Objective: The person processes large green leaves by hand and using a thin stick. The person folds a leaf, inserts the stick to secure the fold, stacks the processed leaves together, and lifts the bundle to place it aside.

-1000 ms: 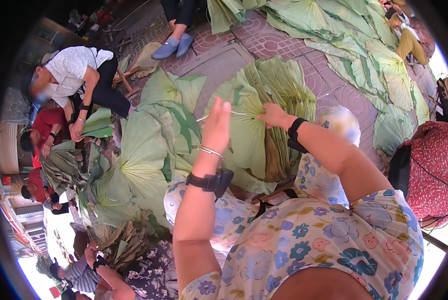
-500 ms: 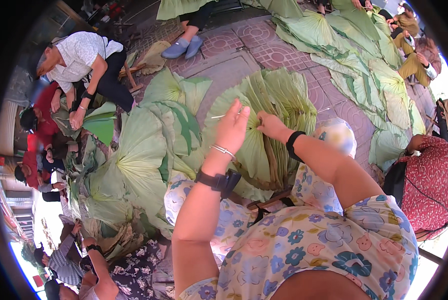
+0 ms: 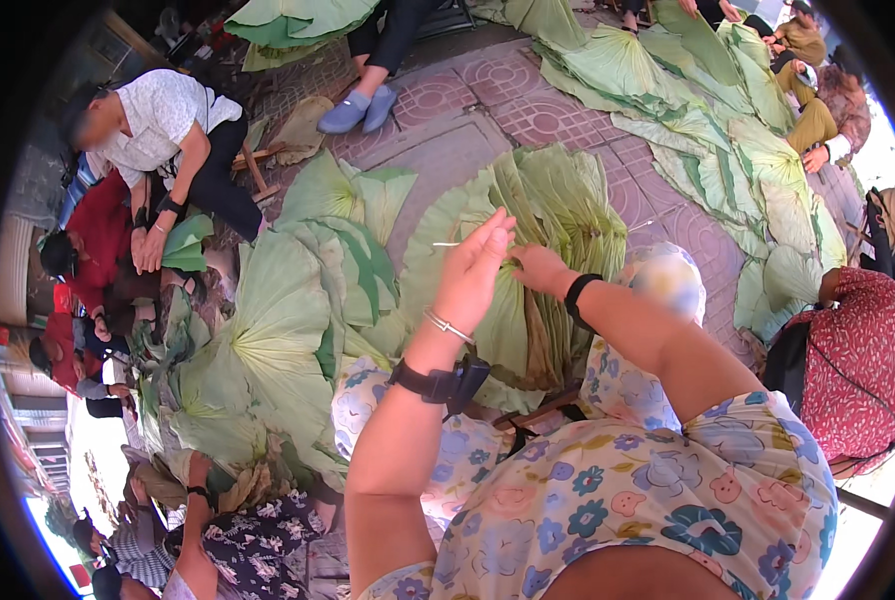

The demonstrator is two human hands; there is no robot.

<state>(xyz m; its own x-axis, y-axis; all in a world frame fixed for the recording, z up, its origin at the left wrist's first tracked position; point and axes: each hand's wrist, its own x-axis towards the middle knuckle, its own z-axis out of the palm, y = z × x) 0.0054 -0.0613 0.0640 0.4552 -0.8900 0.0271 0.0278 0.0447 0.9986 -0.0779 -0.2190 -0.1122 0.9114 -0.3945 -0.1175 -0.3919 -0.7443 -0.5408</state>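
A thin white string (image 3: pixel 445 243) runs into my left hand (image 3: pixel 476 262), whose fingers are pressed together around it. Just right of it my right hand (image 3: pixel 538 268) is closed at the middle of a leaf; what its fingertips grip is hidden. Both hands are over an upright stack of large pale-green leaves (image 3: pixel 558 190) at my lap, with some brown dried edges. A thin white length (image 3: pixel 641 225) sticks out from the stack's right side. More broad leaves (image 3: pixel 268 330) lie loosely heaped beside my left arm.
Several people sit working around me: one in a white shirt (image 3: pixel 168 115) at upper left, one in red patterned clothing (image 3: pixel 853 370) at right. Blue shoes (image 3: pixel 353 110) stand on paving (image 3: pixel 508 100) ahead. Leaf piles (image 3: pixel 748 170) spread at upper right; a wooden stool (image 3: pixel 258 170) is at left.
My hands have moved slightly down and my left hand also rightward, closer to my right hand. Less of the string shows between them. The people around me have shifted a little.
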